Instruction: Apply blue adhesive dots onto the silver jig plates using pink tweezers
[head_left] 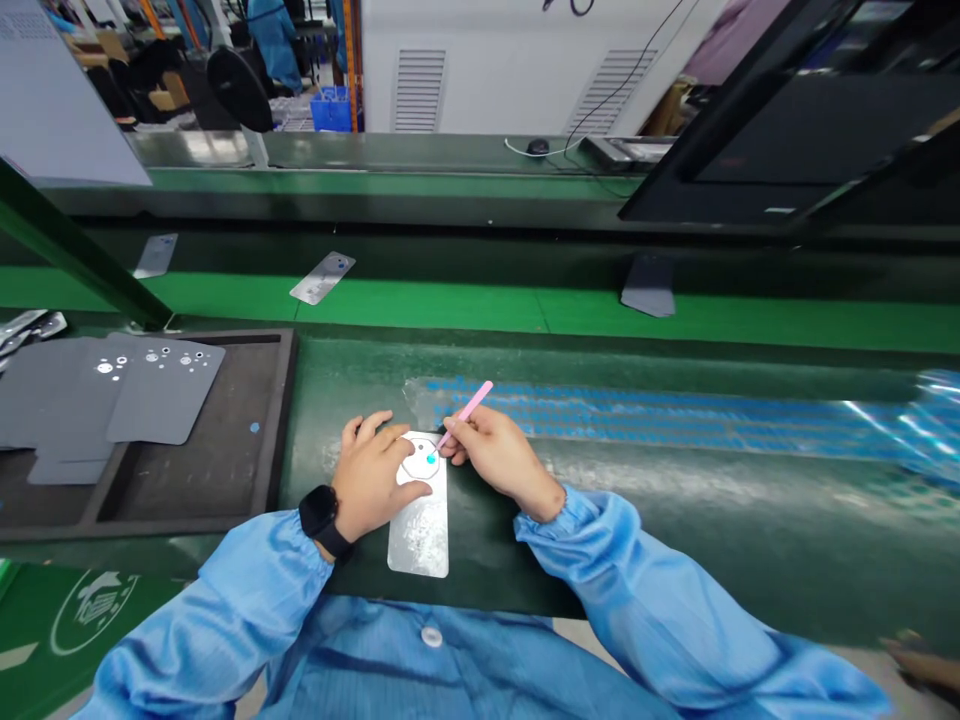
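Possibly, grey panels point(165, 395), overlapping in tray point(283, 420), could slide and scuff if bumped. Left hand point(371, 485) spread, thumb and forefinger apart, on silver panel point(418, 535), which lies on bench point(352, 372) between hands; light pressure might let panel skid. Blue dot point(431, 459) could sit crooked if tip slips. Right hand point(501, 455) pinching pink tool point(475, 401); hard push may scratch. Blue-dotted strip point(637, 417) beyond, might catch sleeve point(637, 570).

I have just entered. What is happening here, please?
A person's left hand rests on a silvery plate on the bench. The right hand holds a pink tool, its tip at a small blue dot near the plate's far end. A strip with blue pieces lies beyond this hand; grey plates lie in a tray to the left.
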